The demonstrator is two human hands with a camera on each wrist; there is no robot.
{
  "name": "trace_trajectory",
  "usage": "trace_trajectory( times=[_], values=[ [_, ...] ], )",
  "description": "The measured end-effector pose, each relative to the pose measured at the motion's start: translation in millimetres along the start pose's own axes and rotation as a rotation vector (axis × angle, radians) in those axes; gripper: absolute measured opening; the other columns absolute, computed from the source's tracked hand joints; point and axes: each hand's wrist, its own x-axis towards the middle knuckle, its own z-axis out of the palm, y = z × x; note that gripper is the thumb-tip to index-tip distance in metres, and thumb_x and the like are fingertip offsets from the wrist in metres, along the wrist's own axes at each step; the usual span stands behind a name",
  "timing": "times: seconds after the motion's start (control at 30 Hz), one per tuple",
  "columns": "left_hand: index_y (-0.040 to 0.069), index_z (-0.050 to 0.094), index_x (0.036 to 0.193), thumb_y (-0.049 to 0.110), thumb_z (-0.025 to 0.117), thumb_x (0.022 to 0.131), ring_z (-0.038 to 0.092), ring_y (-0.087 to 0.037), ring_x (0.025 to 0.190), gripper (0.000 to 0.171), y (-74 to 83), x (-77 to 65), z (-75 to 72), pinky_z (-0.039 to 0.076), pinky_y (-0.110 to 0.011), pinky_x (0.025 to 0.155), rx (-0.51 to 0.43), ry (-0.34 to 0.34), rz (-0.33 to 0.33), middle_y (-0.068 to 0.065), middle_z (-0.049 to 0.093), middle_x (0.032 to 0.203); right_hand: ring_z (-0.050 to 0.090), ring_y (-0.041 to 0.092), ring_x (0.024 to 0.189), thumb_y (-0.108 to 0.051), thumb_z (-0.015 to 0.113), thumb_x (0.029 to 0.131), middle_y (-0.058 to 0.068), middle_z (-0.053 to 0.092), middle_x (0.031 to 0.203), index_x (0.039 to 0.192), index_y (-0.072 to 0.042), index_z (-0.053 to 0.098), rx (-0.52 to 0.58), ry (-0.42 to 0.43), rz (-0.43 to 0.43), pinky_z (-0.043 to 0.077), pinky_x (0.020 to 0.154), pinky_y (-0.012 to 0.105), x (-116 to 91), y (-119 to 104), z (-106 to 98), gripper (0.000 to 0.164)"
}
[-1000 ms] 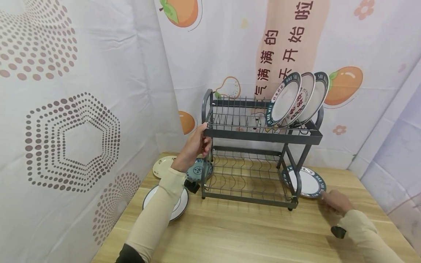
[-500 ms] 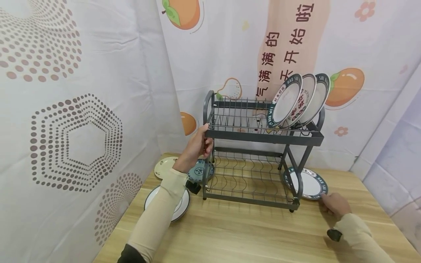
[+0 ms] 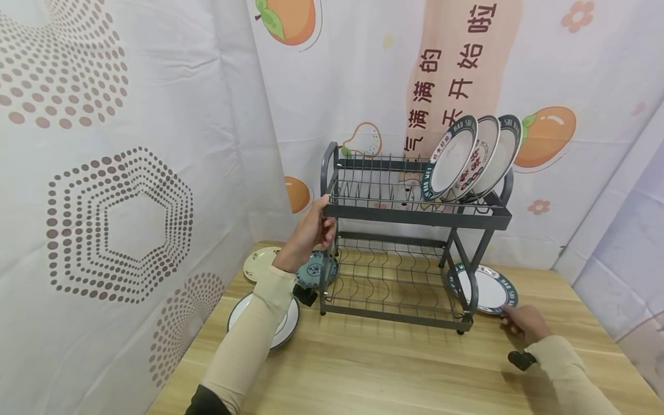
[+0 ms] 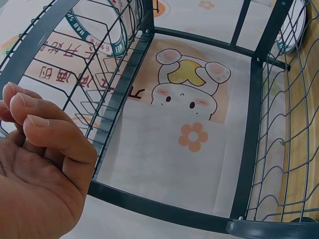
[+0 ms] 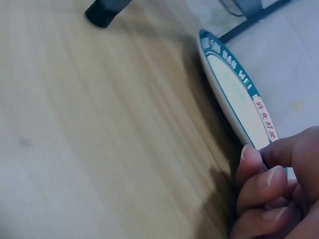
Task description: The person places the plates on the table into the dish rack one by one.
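A dark grey two-tier dish rack [image 3: 415, 215] stands on the wooden table. My left hand [image 3: 313, 227] grips its upper front left corner, thumb on the rim; the left wrist view shows the curled fingers [image 4: 55, 129] beside the wire shelf. At the rack's right, a white oval plate with a green lettered rim [image 3: 490, 291] lies partly behind the rack leg. My right hand [image 3: 528, 324] pinches that plate's near edge, thumb above and fingertips below, as the right wrist view shows on the plate [image 5: 234, 94]. Three plates [image 3: 450, 158] lean upright in the upper tier's right end.
Left of the rack lie a cream plate [image 3: 259, 265], a blue patterned plate [image 3: 313, 271] and a white dark-rimmed plate [image 3: 287, 329], partly covered by the left forearm. Printed curtains [image 3: 363, 69] hang behind and at the left. The lower tier [image 3: 389, 274] has bare wires.
My right hand has moved slightly left onto the plate's edge and now pinches it. The left hand stays on the rack corner. The view shifted a little at first.
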Motion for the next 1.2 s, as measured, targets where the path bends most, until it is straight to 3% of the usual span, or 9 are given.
trace_trajectory(
  times=[0.23,0.6,0.87,1.2],
  values=[
    [0.012,0.038,0.071,0.069,0.041,0.101,0.039,-0.017,0.046,0.065,0.8,0.8,-0.2,0.035,-0.029,0.045,-0.006,-0.002,0.005,-0.003,0.044,0.056,0.049,0.003,0.051,-0.022,0.042,0.105,-0.005,0.065,0.064,0.071,-0.012,0.065,0.157,-0.052,0.055,0.04,0.049,0.02,-6,-1,-2,0.043],
    [0.011,0.038,0.072,0.069,0.04,0.102,0.04,-0.017,0.046,0.065,2.9,0.6,0.6,0.036,-0.03,0.046,-0.003,-0.015,0.014,-0.003,0.045,0.057,0.043,-0.001,0.044,-0.012,0.041,0.103,-0.01,0.056,0.061,0.071,-0.014,0.064,0.443,-0.056,-0.042,0.036,0.042,0.017,-15,-9,-11,0.039],
    [0.009,0.037,0.072,0.064,0.039,0.105,0.04,-0.017,0.046,0.064,2.5,1.6,1.7,0.035,-0.032,0.046,-0.011,-0.011,0.017,-0.003,0.045,0.056,0.042,-0.002,0.044,-0.008,0.041,0.105,-0.009,0.056,0.063,0.075,-0.012,0.065,0.496,-0.039,-0.106,0.036,0.041,0.017,-21,-4,-20,0.038],
    [0.011,0.036,0.072,0.072,0.04,0.1,0.038,-0.019,0.047,0.067,1.5,0.4,0.4,0.033,-0.033,0.047,0.003,-0.012,0.013,-0.003,0.043,0.057,0.042,-0.002,0.044,-0.011,0.041,0.106,-0.011,0.054,0.063,0.074,-0.013,0.063,0.488,-0.017,-0.162,0.036,0.041,0.017,-36,-2,-27,0.039]
  ],
)
